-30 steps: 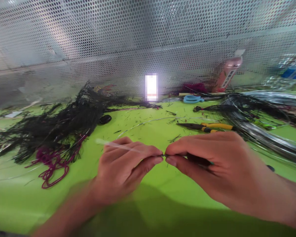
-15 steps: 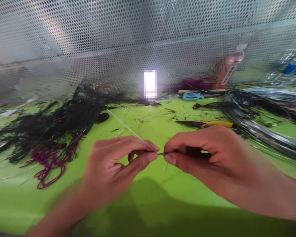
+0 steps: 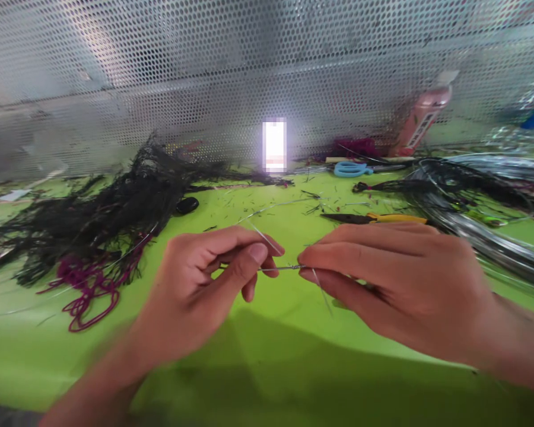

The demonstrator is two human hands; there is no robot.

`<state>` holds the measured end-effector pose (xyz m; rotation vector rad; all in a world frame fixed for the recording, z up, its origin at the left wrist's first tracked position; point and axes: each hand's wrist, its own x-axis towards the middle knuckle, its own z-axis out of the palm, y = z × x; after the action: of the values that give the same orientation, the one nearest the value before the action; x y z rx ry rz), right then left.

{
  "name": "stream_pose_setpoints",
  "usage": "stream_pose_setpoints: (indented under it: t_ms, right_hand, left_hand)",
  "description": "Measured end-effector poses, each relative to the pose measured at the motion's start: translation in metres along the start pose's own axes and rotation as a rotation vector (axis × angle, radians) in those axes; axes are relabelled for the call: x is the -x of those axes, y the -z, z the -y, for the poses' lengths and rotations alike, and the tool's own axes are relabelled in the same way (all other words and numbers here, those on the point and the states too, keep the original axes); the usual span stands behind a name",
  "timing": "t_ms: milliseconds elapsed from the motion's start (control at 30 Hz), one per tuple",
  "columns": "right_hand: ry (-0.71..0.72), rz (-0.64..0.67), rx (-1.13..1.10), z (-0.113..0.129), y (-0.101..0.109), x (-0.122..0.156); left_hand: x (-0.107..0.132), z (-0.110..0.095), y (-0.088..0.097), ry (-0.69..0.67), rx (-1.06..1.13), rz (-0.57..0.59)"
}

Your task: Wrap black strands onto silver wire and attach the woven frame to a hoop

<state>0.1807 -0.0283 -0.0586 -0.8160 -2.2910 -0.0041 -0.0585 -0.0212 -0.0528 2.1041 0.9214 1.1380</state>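
A thin wire with a short twisted stretch runs level between my two hands, above the green table. My left hand is closed round the wire's left part, thumb bent over the curled fingers. A loose wire strand slants up and back from its fingertips. My right hand pinches the wire at the right end of the twist, thumb below and fingers above. A short wire tail hangs down beside that thumb. What lies inside the right palm is hidden.
Dark fibre strands and purple cord lie left, near a black round piece. Yellow-handled pliers, blue-handled scissors and wire coils lie right. A pink bottle stands before the perforated metal panel.
My left fingers have moved slightly left, away from the twist, and the thumb has lifted. More wire now shows between the hands. The right hand's grip has rolled forward, palm further down.
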Motion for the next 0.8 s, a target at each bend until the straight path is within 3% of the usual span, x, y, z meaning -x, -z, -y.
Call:
stream_pose_setpoints:
  t_ms: [100,267,367,467,600,800]
  right_hand:
    - [0.048,-0.083,0.016,0.001,0.003,-0.002]
    - [-0.041,-0.095,-0.078,0.002,0.001,-0.003]
    - [0.018,-0.161,-0.06,0.0,-0.004,-0.003]
    - [0.038,-0.169,-0.032,-0.002,-0.007,-0.002]
    - [0.056,-0.158,-0.029,-0.002,-0.01,-0.001]
    - [0.064,-0.232,0.036,-0.003,-0.016,0.004]
  left_hand:
    - [-0.001,-0.001,0.002,-0.05,-0.092,-0.004]
    - [0.0,-0.005,-0.006,-0.178,-0.266,-0.047]
    - [0.003,-0.004,-0.014,-0.215,-0.332,-0.159]
    - [0.005,-0.001,-0.019,-0.351,-0.423,-0.273]
    - [0.008,-0.001,-0.018,-0.498,-0.575,-0.249]
    - [0.008,0.0,-0.02,-0.483,-0.585,-0.23]
